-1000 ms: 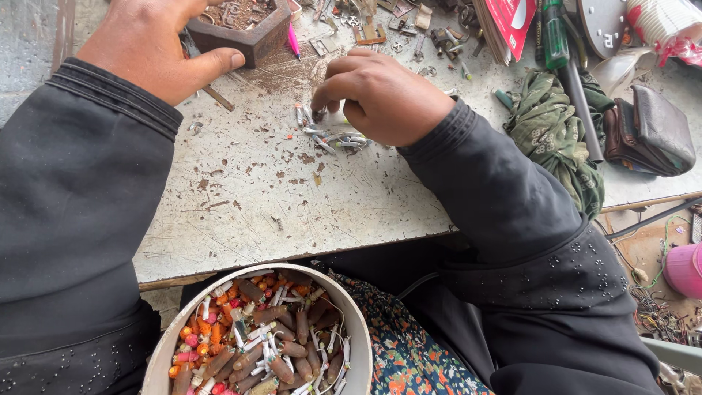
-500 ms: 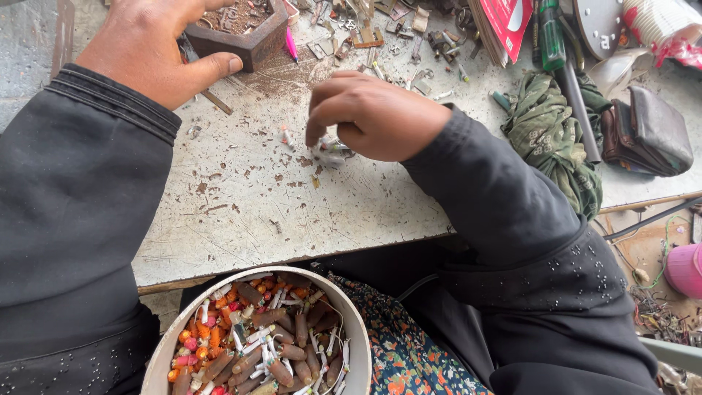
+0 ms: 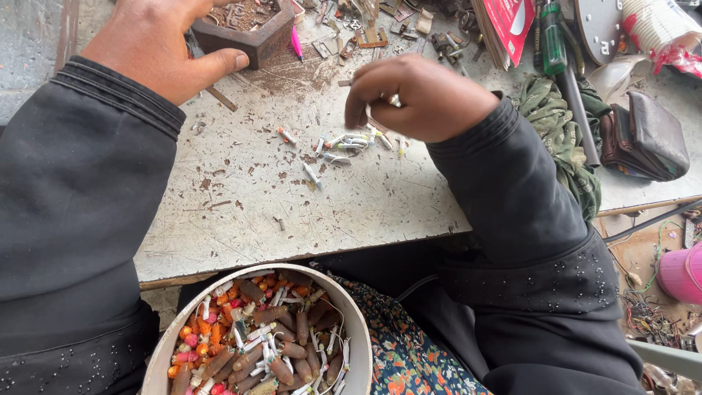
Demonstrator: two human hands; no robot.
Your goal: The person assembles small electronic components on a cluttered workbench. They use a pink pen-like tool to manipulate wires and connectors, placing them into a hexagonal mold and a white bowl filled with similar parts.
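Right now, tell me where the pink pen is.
In the head view, the pink pen lies at the top of the table, just right of the brown box by the left hand.

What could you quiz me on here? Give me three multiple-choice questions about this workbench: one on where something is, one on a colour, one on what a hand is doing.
1. Where is the round white bowl of small cylindrical parts?
A. On the person's lap, below the table edge
B. On the tabletop beside the wallet
C. On the floor at the right

2. What colour is the screwdriver handle at the top right?
A. Yellow
B. Green
C. Blue

3. What is the right hand doing?
A. Lying flat and open on the table
B. Gripping the screwdriver
C. Curled, fingertips pinched just above the scattered small white parts

Answers:
1. A: the bowl sits in front of the table edge, on the patterned cloth.
2. B: the handle is plainly green.
3. C: the fingers are bunched over the parts, while the left hand rests against the dark tray.
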